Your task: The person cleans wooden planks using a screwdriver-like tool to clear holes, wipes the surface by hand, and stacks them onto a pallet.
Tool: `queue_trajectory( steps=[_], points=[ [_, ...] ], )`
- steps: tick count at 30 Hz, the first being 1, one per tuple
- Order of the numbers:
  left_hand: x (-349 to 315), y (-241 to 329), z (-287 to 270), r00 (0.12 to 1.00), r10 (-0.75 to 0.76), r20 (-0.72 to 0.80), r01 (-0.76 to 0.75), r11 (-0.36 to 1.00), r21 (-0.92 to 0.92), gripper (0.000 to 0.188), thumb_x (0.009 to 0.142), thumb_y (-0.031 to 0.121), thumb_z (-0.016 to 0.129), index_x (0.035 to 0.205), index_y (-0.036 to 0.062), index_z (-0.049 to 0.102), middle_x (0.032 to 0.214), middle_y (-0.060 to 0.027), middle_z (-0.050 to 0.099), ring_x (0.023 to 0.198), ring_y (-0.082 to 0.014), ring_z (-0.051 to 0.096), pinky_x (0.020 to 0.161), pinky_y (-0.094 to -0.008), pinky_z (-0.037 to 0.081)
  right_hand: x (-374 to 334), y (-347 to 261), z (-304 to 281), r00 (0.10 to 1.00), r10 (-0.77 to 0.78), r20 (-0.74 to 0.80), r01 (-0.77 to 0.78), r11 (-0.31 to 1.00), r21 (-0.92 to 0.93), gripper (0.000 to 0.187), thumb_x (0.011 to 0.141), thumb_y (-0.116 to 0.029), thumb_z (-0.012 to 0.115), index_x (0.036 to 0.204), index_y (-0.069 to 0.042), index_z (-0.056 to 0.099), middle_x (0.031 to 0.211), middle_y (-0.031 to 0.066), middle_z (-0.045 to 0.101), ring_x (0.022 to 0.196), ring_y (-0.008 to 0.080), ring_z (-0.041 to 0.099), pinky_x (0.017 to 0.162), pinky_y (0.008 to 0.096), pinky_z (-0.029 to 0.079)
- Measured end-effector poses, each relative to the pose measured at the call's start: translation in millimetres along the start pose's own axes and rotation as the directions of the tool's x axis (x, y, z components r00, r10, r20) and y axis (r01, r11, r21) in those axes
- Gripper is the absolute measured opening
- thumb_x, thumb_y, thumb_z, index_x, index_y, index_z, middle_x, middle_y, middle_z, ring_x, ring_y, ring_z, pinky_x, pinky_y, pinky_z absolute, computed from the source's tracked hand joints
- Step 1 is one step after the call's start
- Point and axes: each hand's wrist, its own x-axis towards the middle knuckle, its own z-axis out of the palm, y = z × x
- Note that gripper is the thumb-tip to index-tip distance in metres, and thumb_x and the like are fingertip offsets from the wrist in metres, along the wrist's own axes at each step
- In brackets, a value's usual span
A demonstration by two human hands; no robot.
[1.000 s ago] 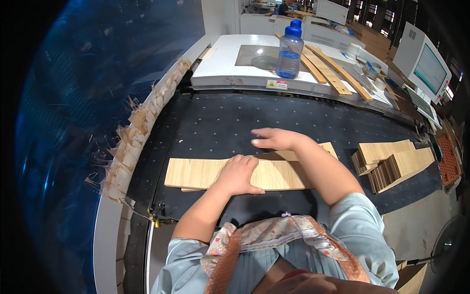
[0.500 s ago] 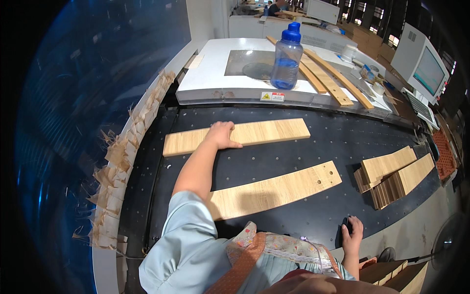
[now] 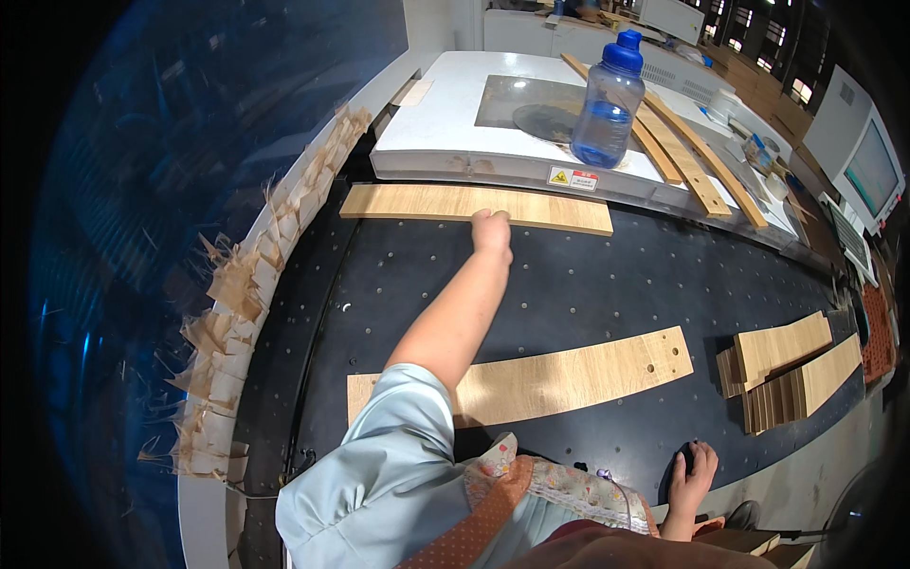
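Observation:
At the far side of the black table lies a wooden board (image 3: 559, 210), its long side close against the white machine's front. My left hand (image 3: 491, 230) is closed at the board's near edge, about mid-length, fingers curled onto it. A second board, slightly curved with two larger holes at its right end (image 3: 588, 375), lies nearer me, partly hidden under my left sleeve. By the table's near right edge, my right hand (image 3: 694, 477) curls around a small black object (image 3: 679, 467), mostly covered and too hidden to name.
Stacked wooden pieces (image 3: 782, 346) stand at the table's right. On the white machine top (image 3: 431, 123) are a blue-capped water bottle (image 3: 607, 109) and several long wooden strips (image 3: 678, 156). A monitor (image 3: 863, 156) stands far right. Frayed tan flaps (image 3: 237, 275) line the left barrier.
My left hand has moved the far board away from me, up to the machine's front, and its spread fingers have closed. The view has shifted. My right hand stays by the black object.

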Motion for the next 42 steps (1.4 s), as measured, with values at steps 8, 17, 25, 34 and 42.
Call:
queue_trajectory(
  steps=[8, 17, 25, 34, 42],
  points=[
    [-16.6, 47.5, 37.6, 0.994, -0.005, -0.106, -0.031, 0.944, -0.330, 0.079, 0.077, -0.002, 0.048, 0.147, 0.0007, 0.011, 0.147, -0.0208, 0.026, 0.132, -0.0303, 0.033, 0.107, -0.0360, 0.027, -4.7, 1.7, -2.9, 0.999, 0.019, 0.026, -0.018, 0.999, -0.034, 0.025, 0.079, -0.007, 0.063, 0.102, 0.003, 0.060, 0.111, 0.0197, 0.055, 0.106, 0.0373, 0.051, 0.092, 0.0426, 0.041],
    [-4.8, 42.3, 32.8, 0.996, 0.076, 0.039, -0.050, 0.894, -0.445, 0.086, 0.074, -0.002, 0.051, 0.148, 0.0049, 0.009, 0.152, -0.0153, 0.020, 0.138, -0.0292, 0.023, 0.112, -0.0407, 0.016, 1.0, 2.2, -0.9, 0.999, 0.036, -0.009, -0.035, 0.999, 0.019, 0.024, 0.077, -0.004, 0.062, 0.101, 0.002, 0.060, 0.110, 0.0187, 0.057, 0.106, 0.0354, 0.052, 0.093, 0.0410, 0.041],
    [-8.6, 41.6, 52.4, 0.998, -0.052, 0.030, 0.059, 0.943, -0.328, 0.090, 0.073, 0.001, 0.055, 0.150, 0.0107, 0.008, 0.152, -0.0144, 0.020, 0.138, -0.0290, 0.021, 0.111, -0.0483, 0.013, -11.5, 6.4, -5.8, 0.992, 0.071, -0.107, -0.069, 0.997, 0.018, 0.022, 0.075, -0.005, 0.064, 0.096, 0.000, 0.062, 0.106, 0.0175, 0.059, 0.103, 0.0349, 0.054, 0.092, 0.0410, 0.043],
    [77.6, 9.6, 20.2, 0.977, 0.039, 0.209, 0.057, 0.900, -0.433, 0.082, 0.076, 0.001, 0.056, 0.147, 0.0064, 0.016, 0.149, -0.0138, 0.024, 0.133, -0.0281, 0.031, 0.113, -0.0493, 0.012, 4.9, -11.0, -8.7, 0.990, 0.009, -0.137, -0.007, 1.000, 0.019, 0.020, 0.071, -0.009, 0.067, 0.090, -0.002, 0.064, 0.101, 0.0142, 0.062, 0.096, 0.0332, 0.057, 0.084, 0.0401, 0.047],
    [89.9, 25.5, 11.6, 0.958, -0.096, 0.269, 0.191, 0.916, -0.352, 0.052, 0.082, 0.012, 0.055, 0.128, -0.0063, 0.041, 0.132, -0.0160, 0.047, 0.119, -0.0312, 0.049, 0.105, -0.0478, 0.035, 1.7, -7.3, -10.5, 0.993, -0.003, -0.115, 0.001, 1.000, -0.019, 0.023, 0.071, -0.013, 0.066, 0.093, -0.005, 0.064, 0.102, 0.0109, 0.060, 0.100, 0.0307, 0.055, 0.088, 0.0411, 0.044]
  ],
)
